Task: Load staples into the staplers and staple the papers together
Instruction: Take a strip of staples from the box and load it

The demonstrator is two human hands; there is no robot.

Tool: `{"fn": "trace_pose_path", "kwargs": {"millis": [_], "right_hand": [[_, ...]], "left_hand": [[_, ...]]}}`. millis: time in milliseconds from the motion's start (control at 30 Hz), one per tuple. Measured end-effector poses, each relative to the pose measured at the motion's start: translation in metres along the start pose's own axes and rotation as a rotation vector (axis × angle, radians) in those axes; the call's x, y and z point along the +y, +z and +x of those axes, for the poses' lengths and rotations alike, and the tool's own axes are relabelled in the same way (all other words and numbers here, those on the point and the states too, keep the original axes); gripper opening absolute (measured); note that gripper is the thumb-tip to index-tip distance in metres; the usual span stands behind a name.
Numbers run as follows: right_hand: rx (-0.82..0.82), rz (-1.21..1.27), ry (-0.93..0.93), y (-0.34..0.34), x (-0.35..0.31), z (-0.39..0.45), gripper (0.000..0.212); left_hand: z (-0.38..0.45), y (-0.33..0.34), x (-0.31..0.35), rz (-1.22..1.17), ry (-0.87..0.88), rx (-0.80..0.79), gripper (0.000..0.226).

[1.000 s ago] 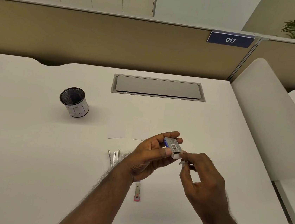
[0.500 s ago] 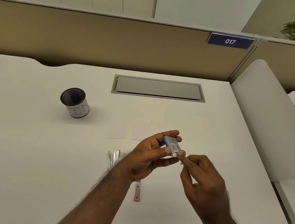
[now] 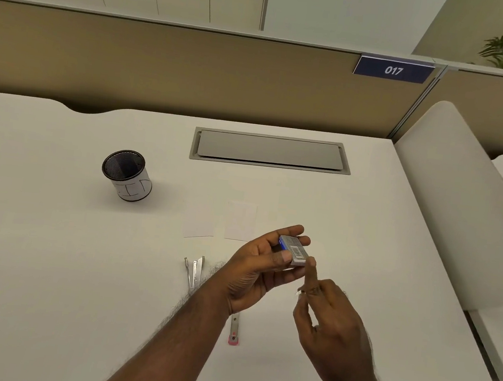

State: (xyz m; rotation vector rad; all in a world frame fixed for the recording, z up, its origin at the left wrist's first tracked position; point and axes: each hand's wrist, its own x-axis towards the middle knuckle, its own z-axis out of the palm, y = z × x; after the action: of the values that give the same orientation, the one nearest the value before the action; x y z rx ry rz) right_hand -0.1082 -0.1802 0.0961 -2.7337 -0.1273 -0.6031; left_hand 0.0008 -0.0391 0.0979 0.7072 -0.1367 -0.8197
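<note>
My left hand holds a small grey and blue staple box with a barcode, above the table. My right hand is just right of it, its index fingertip touching the box's near end. A short strip of staples is pinched between the thumb and another finger. An opened metal stapler lies on the table left of my left wrist. A second stapler with a pink end lies partly hidden under that wrist. Two small white papers lie side by side beyond the hands.
A black mesh pen cup stands at the left of the white table. A grey cable hatch sits at the back centre. A white chair back stands along the right edge, and a beige partition runs behind.
My right hand has drawn slightly back from the box's end and raised its index finger against the box. The left hand and box stayed almost still.
</note>
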Motion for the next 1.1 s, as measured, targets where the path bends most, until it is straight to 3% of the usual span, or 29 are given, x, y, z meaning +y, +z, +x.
{"fn": "trace_pose_path", "kwargs": {"millis": [133, 233, 367, 467, 567, 733, 900, 1100], "right_hand": [[-0.044, 0.012, -0.001, 0.005, 0.0, -0.001, 0.034], [-0.063, 0.015, 0.027, 0.008, 0.002, -0.001, 0.026], [-0.109, 0.087, 0.072, 0.015, 0.006, -0.005, 0.024], [-0.073, 0.291, 0.241, 0.019, 0.014, -0.007, 0.026], [-0.087, 0.459, 0.491, 0.029, 0.027, -0.009, 0.026], [-0.272, 0.525, 0.812, 0.047, 0.046, -0.018, 0.018], [-0.259, 0.608, 0.934, 0.058, 0.056, -0.024, 0.02], [-0.22, 0.697, 1.002, 0.068, 0.063, -0.027, 0.022]], "left_hand": [[0.003, -0.007, -0.004, 0.039, 0.002, -0.022, 0.043], [0.006, -0.011, -0.006, 0.039, -0.021, -0.021, 0.043], [0.014, -0.02, -0.014, 0.049, -0.032, 0.114, 0.035], [0.021, -0.028, -0.02, 0.108, -0.067, 0.218, 0.035], [0.027, -0.034, -0.025, 0.259, -0.151, 0.304, 0.038], [0.045, -0.045, -0.047, 0.655, -0.199, 0.445, 0.035], [0.063, -0.06, -0.072, 0.95, -0.192, 0.616, 0.036], [0.079, -0.068, -0.09, 1.101, -0.168, 0.659, 0.035]]}}
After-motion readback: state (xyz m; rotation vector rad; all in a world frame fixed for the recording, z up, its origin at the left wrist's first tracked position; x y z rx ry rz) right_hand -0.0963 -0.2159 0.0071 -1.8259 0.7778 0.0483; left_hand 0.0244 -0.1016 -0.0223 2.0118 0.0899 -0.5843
